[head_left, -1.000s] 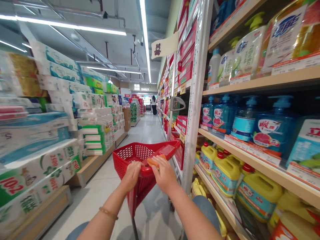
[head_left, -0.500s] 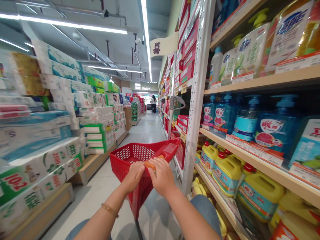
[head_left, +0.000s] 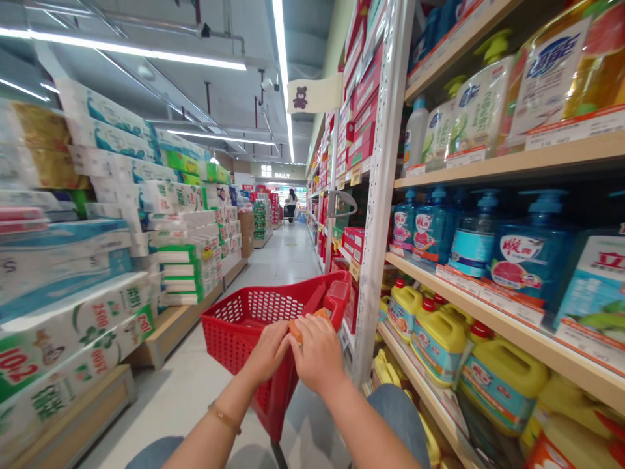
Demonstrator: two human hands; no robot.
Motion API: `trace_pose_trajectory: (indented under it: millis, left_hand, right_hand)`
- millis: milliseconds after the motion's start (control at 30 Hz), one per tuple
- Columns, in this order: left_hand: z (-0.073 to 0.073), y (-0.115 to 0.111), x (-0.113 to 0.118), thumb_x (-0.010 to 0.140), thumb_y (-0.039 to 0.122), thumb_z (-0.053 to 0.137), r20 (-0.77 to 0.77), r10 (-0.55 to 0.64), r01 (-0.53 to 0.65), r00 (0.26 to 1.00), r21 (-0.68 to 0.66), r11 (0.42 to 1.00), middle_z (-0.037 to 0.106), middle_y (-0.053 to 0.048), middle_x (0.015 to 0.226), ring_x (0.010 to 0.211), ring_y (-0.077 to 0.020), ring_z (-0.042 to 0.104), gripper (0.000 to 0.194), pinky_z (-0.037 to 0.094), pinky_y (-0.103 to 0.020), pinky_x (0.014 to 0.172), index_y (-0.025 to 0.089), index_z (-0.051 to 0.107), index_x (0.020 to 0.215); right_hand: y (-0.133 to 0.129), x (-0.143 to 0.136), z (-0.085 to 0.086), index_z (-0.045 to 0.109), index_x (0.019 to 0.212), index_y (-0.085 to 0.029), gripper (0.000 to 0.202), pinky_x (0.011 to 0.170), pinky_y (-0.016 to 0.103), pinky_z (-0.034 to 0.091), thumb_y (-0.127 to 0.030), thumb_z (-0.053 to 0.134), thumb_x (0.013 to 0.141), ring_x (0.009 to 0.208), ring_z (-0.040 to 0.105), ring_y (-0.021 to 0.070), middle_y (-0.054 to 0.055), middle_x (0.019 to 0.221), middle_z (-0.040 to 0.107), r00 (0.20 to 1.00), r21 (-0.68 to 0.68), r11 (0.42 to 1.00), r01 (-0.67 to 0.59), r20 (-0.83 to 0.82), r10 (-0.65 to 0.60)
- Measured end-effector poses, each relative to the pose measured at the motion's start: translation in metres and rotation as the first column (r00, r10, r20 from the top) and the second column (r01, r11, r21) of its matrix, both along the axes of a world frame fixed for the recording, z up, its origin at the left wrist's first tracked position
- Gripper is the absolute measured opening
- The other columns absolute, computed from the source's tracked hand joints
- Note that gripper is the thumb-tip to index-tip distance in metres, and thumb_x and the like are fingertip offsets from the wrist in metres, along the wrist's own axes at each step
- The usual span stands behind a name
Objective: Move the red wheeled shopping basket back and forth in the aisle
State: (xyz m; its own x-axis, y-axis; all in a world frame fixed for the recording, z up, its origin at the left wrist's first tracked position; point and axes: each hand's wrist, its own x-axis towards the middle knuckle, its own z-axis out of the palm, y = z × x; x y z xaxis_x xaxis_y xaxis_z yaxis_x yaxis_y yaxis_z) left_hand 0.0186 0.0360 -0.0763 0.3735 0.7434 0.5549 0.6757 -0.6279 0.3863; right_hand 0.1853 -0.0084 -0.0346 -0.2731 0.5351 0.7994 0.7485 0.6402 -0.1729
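Observation:
A red plastic shopping cart with perforated basket walls stands in front of me, angled across the aisle. My left hand, a thin bracelet on its wrist, is closed at the near side of the cart's handle. Beside it, my right hand wraps over the orange handle grip, with its thumb along the near side. The two hands nearly touch. Most of the grip is hidden beneath the fingers. The bottom of the basket is mostly out of sight behind its walls.
On the right, a shelf carries blue pump bottles above yellow jugs. A white metal post borders the cart's right side. Stacked tissue packs line the left. A person stands far down the tiled aisle.
The cart's basket has swung a little to the left, with both hands still on the handle. The distant person has shifted left in view.

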Motion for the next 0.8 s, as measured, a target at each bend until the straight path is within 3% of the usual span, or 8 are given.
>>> trace_pose_trajectory:
  millis: [167, 267, 367, 467, 600, 700, 800]
  left_hand:
    - [-0.007, 0.002, -0.011, 0.097, 0.041, 0.026, -0.03, 0.146, -0.148, 0.989, -0.06, 0.987, 0.062, -0.004, 0.108, 0.105, -0.0191, 0.055, 0.038, 0.041, -0.04, 0.097, 0.025, 0.056, 0.113]
    - [-0.02, 0.005, -0.004, 0.097, 0.04, 0.023, -0.033, 0.207, -0.209, 0.978, -0.054, 0.976, 0.061, -0.003, 0.11, 0.107, -0.018, 0.053, 0.037, 0.038, -0.041, 0.099, 0.025, 0.053, 0.114]
    - [-0.025, 0.007, 0.006, 0.098, 0.04, 0.021, -0.036, 0.19, -0.192, 0.981, -0.055, 0.98, 0.06, -0.004, 0.108, 0.105, -0.0182, 0.052, 0.038, 0.036, -0.042, 0.1, 0.023, 0.052, 0.111]
    - [-0.024, 0.009, 0.005, 0.097, 0.041, 0.022, -0.026, 0.113, -0.115, 0.993, -0.082, 0.99, 0.061, -0.005, 0.107, 0.103, -0.0188, 0.053, 0.038, 0.038, -0.042, 0.098, 0.023, 0.054, 0.108]
    - [-0.027, 0.014, -0.014, 0.096, 0.045, 0.028, 0.018, 0.108, -0.105, 0.994, -0.112, 0.988, 0.063, -0.004, 0.105, 0.101, -0.0189, 0.055, 0.036, 0.039, -0.04, 0.097, 0.025, 0.056, 0.105]
    - [-0.034, 0.015, -0.026, 0.095, 0.048, 0.029, 0.004, 0.157, -0.156, 0.988, -0.122, 0.98, 0.064, -0.003, 0.099, 0.097, -0.0191, 0.055, 0.037, 0.04, -0.039, 0.094, 0.025, 0.057, 0.101]
    - [-0.041, 0.014, -0.024, 0.096, 0.048, 0.028, -0.033, 0.205, -0.207, 0.978, -0.112, 0.972, 0.063, -0.002, 0.095, 0.094, -0.0192, 0.055, 0.038, 0.04, -0.038, 0.091, 0.024, 0.057, 0.097]
  right_hand:
    - [0.0, 0.032, 0.007, 0.065, 0.112, -0.019, 0.031, 0.102, 0.043, 0.038, -0.029, 0.04, 0.095, 0.11, 0.057, 0.0233, 0.009, 0.111, 0.068, 0.99, -0.017, 0.995, 0.103, -0.099, -0.104]
    - [0.003, 0.026, 0.003, 0.065, 0.11, -0.016, 0.031, 0.103, 0.046, 0.036, -0.028, 0.041, 0.094, 0.111, 0.056, 0.0267, 0.012, 0.112, 0.067, 0.975, -0.031, 0.982, 0.188, -0.114, -0.19]
    - [0.005, 0.005, -0.009, 0.064, 0.112, -0.012, 0.031, 0.106, 0.048, 0.033, -0.028, 0.048, 0.09, 0.113, 0.054, 0.0295, 0.015, 0.114, 0.065, 0.977, -0.028, 0.978, 0.204, -0.054, -0.206]
    - [0.007, -0.006, -0.017, 0.061, 0.118, -0.012, 0.035, 0.107, 0.045, 0.033, -0.028, 0.05, 0.09, 0.116, 0.053, 0.0287, 0.015, 0.119, 0.063, 0.992, -0.001, 0.992, 0.127, 0.023, -0.127]
    - [0.005, 0.011, -0.011, 0.061, 0.118, -0.016, 0.032, 0.103, 0.042, 0.036, -0.03, 0.048, 0.092, 0.113, 0.055, 0.0255, 0.011, 0.116, 0.066, 0.997, -0.005, 0.999, 0.043, 0.066, -0.043]
    - [0.002, 0.03, -0.004, 0.062, 0.117, -0.017, 0.031, 0.103, 0.043, 0.036, -0.029, 0.048, 0.092, 0.112, 0.056, 0.0252, 0.01, 0.115, 0.066, 0.995, -0.01, 0.996, 0.094, 0.043, -0.093]
    - [0.003, 0.029, -0.009, 0.063, 0.117, -0.013, 0.033, 0.106, 0.046, 0.032, -0.026, 0.047, 0.092, 0.116, 0.054, 0.0277, 0.013, 0.118, 0.065, 0.975, -0.02, 0.975, 0.222, -0.002, -0.222]
